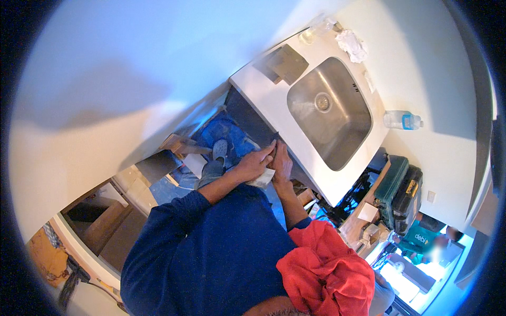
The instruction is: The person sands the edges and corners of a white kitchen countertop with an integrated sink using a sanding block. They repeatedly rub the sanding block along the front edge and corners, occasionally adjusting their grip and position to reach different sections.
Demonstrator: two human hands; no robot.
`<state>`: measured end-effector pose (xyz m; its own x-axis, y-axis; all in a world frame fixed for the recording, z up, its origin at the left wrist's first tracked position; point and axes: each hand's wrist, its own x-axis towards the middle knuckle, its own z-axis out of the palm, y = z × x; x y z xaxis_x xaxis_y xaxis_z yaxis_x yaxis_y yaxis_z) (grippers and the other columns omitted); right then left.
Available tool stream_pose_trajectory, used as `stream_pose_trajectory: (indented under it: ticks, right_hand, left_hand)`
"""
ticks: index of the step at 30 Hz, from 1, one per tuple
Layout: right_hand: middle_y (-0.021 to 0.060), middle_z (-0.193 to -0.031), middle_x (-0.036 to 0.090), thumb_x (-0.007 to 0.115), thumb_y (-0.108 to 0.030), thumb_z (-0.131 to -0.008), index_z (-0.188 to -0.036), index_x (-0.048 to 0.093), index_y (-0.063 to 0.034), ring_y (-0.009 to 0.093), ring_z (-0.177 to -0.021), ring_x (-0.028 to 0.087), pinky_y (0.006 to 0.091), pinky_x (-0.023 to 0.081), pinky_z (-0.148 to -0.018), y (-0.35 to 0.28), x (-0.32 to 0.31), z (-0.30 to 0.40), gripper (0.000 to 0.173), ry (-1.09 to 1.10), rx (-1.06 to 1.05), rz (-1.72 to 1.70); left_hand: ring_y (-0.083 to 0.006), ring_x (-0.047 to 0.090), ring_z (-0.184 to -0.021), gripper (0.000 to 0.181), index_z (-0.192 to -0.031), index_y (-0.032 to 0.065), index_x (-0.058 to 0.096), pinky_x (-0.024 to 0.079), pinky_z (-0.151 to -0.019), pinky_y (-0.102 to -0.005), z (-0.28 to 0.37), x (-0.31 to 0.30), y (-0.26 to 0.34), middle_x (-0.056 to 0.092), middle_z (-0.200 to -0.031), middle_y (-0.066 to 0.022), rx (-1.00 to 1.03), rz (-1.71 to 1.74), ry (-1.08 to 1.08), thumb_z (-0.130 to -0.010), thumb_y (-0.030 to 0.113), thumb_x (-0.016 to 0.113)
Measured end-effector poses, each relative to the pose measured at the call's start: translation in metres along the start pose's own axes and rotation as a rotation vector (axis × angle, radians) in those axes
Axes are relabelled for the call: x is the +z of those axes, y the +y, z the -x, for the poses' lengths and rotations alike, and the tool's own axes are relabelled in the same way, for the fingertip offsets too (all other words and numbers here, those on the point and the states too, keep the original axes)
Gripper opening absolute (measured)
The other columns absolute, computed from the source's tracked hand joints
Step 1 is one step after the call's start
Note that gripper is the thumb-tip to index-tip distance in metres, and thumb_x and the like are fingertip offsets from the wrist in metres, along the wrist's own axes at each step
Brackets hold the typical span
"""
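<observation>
My left hand [253,164] and my right hand [282,164] meet at the front edge of a white countertop [257,85], beside the dark cabinet panel [247,114] below it. The fingertips of both come together near a small dark piece [276,136] at the counter's edge; which hand grips it cannot be told. A pale, folded sheet or packet [262,178] shows just under the hands, and its hold is unclear. A stainless steel sink [330,114] is set into the counter. A red cloth [328,264] lies over the shoulder.
Cardboard pieces [286,65], crumpled white paper [352,45] and a plastic bottle [401,120] lie around the sink. Tool cases [407,197] stand on a wooden surface at right. Blue covering [225,130] and wood pieces lie on the floor. Another person in green [417,239] is farther off.
</observation>
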<state>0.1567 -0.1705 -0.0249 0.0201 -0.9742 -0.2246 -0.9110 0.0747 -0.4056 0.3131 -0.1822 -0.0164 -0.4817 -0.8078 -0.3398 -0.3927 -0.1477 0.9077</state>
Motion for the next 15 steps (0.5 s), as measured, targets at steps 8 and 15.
stream_pose_trajectory:
  ticks: [8,15]
  right_hand:
    - [0.0248,-0.125,0.061,0.058,-0.026,-0.096,-0.138,0.046,-0.0054,0.047,-0.106,0.065,0.0547,0.055,-0.082,-0.047,0.025,-0.053,0.048,0.082,-0.017,-0.091]
    - [0.0250,-0.126,0.062,0.058,-0.025,-0.097,-0.135,0.050,-0.0037,0.046,-0.110,0.064,0.0531,0.055,-0.086,-0.035,0.009,-0.029,0.044,0.015,0.121,-0.093]
  left_hand:
    - [-0.0406,0.054,-0.133,0.054,-0.154,0.0011,0.040,0.043,-0.112,-0.0428,-0.018,-0.046,-0.012,0.052,-0.147,-0.0263,-0.088,0.051,0.137,-0.106,0.026,0.047]
    - [-0.0425,0.058,-0.126,0.054,-0.153,0.0038,0.042,0.047,-0.106,-0.0454,-0.013,-0.021,-0.011,0.055,-0.142,-0.0266,-0.017,0.038,0.089,-0.105,0.028,0.047]
